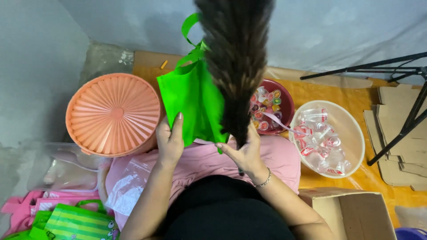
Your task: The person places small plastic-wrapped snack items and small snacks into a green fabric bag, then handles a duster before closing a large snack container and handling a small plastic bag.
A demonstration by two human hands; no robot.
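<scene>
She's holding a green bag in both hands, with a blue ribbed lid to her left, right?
Not quite: the ribbed lid is orange-pink, not blue, as the head view shows. Both the left hand and the right hand do hold the green bag.

Evenly lit by soft, diffuse light; moderately bright, colours saturated. Weak shadow at 9 o'clock of the ribbed orange lid (113, 113), darker grey falling on the wall at 10 o'clock. Small glints on the clear cups in the white bowl (351, 133) at 3 o'clock. Dark lock of hair (235, 58) at 12 o'clock, close to the lens, soft and blurred. Green bag (191, 100) near centre fairly sharp. Slight wide-angle bending of tripod legs (400, 124) at 3 o'clock
</scene>
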